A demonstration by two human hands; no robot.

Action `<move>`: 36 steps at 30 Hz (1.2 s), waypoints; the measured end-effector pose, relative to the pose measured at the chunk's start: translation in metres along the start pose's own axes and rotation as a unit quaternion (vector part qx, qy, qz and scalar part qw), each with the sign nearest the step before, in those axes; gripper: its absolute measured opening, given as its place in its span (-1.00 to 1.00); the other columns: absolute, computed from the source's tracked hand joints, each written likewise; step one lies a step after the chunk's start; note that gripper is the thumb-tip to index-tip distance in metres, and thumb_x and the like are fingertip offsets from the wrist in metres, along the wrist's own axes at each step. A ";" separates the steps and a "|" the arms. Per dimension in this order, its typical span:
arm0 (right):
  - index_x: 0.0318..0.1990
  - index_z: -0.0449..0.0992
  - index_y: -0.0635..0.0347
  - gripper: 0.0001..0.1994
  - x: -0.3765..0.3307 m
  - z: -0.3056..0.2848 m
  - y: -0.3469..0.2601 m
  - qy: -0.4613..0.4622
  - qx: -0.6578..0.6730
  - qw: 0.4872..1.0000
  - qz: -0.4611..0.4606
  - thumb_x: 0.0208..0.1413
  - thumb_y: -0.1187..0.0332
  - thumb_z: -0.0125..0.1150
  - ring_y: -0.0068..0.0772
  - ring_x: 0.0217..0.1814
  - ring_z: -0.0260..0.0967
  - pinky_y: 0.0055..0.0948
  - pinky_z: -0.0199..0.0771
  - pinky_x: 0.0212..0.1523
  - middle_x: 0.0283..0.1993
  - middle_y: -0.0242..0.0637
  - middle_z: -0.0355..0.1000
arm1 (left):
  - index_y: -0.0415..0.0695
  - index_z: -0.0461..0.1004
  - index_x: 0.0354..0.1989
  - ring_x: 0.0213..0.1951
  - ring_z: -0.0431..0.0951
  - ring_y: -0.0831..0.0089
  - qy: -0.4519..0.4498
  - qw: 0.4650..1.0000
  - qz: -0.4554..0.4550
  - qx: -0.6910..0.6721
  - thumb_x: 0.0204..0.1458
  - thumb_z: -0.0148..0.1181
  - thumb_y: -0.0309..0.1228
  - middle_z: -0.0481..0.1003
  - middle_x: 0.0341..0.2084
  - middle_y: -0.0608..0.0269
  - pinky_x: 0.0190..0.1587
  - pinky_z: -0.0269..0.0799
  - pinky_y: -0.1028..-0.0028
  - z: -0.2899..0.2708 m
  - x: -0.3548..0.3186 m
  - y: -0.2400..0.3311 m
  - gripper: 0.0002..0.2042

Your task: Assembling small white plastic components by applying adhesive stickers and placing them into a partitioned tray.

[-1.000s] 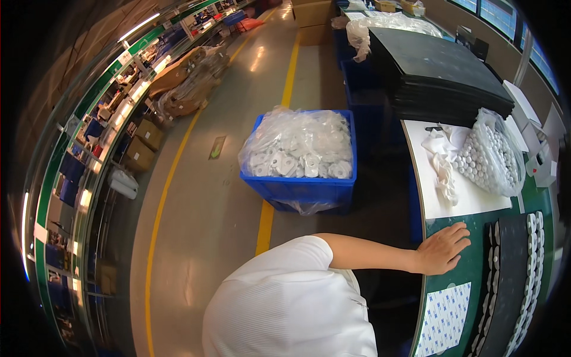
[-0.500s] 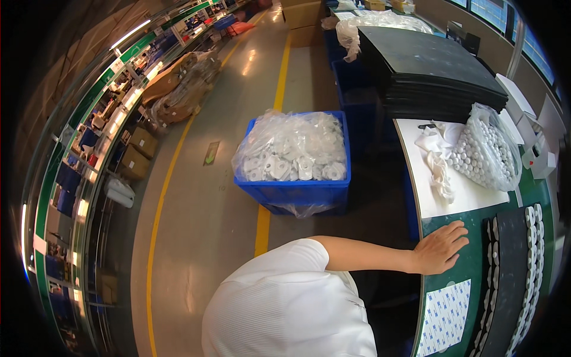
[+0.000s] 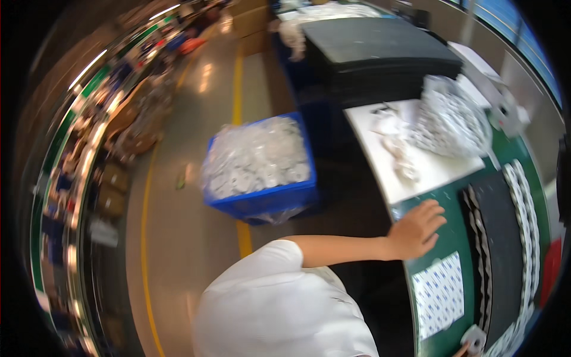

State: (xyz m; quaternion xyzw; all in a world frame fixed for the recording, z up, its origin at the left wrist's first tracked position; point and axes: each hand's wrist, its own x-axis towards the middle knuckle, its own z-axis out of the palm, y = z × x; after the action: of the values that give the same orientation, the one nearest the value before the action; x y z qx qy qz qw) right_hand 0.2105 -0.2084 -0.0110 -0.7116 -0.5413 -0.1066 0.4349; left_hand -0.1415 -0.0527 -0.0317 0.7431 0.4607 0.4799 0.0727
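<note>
My left hand (image 3: 416,230) lies on the green tabletop (image 3: 443,244), palm down, with its fingers stretched and slightly apart. It holds nothing. Just nearer than it lies a white sheet with a blue print (image 3: 439,296). At the lower right edge, only a few fingers of my right hand (image 3: 461,352) show. They grip a small white plastic piece with a round grey centre (image 3: 474,339), beside the near end of a long black board (image 3: 502,238). Rows of white pieces (image 3: 526,226) run along the board's right side, and a narrower row lines its left.
A bag of white round parts (image 3: 452,122) and a crumpled white cloth (image 3: 395,143) lie on a white board (image 3: 386,178). Behind is a stack of black sheets (image 3: 380,47). On the floor stands a blue crate (image 3: 267,202) full of bagged white parts. A red object (image 3: 552,271) sits far right.
The whole view has swung, so the scene sits further left and is blurred. My left hand stays on the tabletop. My right hand with the white plastic piece has come into view.
</note>
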 end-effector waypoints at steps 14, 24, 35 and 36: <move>0.07 0.15 0.31 -0.62 -0.007 0.010 0.042 -0.078 0.120 0.980 0.135 0.10 0.48 0.03 -0.57 -0.18 0.24 -0.63 0.21 -0.16 -0.20 -0.32 0.30 | -0.22 0.36 -0.13 -0.04 0.33 0.08 0.020 0.976 0.213 0.044 -0.13 0.05 -0.54 0.37 -0.14 -0.01 0.03 0.21 0.25 -0.025 0.162 -0.064 -0.69; 0.08 0.16 0.33 -0.63 -0.013 0.003 0.066 -0.071 0.068 0.988 0.120 0.15 0.39 0.00 -0.47 -0.15 0.24 -0.56 0.25 -0.16 -0.13 -0.20 0.29 | -0.16 0.37 -0.02 0.04 0.33 0.06 -0.260 0.951 -0.012 0.167 -0.12 0.06 0.02 0.35 -0.03 -0.04 0.10 0.19 0.27 0.027 0.300 -0.194 -0.43; -0.04 0.18 0.53 -0.57 0.006 0.000 0.002 -0.083 0.088 0.984 0.127 0.02 0.43 0.16 -0.18 -0.09 0.34 -0.37 0.40 -0.11 -0.10 0.10 0.29 | -0.12 0.06 0.21 0.24 -0.15 -0.12 -0.295 0.919 -0.134 0.224 -0.36 0.02 0.26 -0.02 0.23 0.02 0.18 -0.25 -0.13 0.056 0.303 -0.134 -0.05; -0.04 0.18 0.53 -0.57 0.005 0.000 0.002 -0.079 0.092 0.985 0.121 0.02 0.43 0.16 -0.18 -0.10 0.34 -0.37 0.40 -0.11 -0.10 0.10 0.29 | -0.11 0.05 0.22 0.24 -0.15 -0.14 -0.293 0.915 -0.148 0.234 -0.36 0.02 0.26 -0.01 0.22 0.02 0.17 -0.28 -0.15 0.058 0.302 -0.130 -0.05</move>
State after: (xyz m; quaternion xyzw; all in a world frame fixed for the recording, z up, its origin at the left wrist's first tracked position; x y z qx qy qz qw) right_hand 0.2140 -0.2050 -0.0085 -0.7349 -0.4918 0.0537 0.4639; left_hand -0.1412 0.2674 0.0614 0.7694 0.6227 0.1025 0.0992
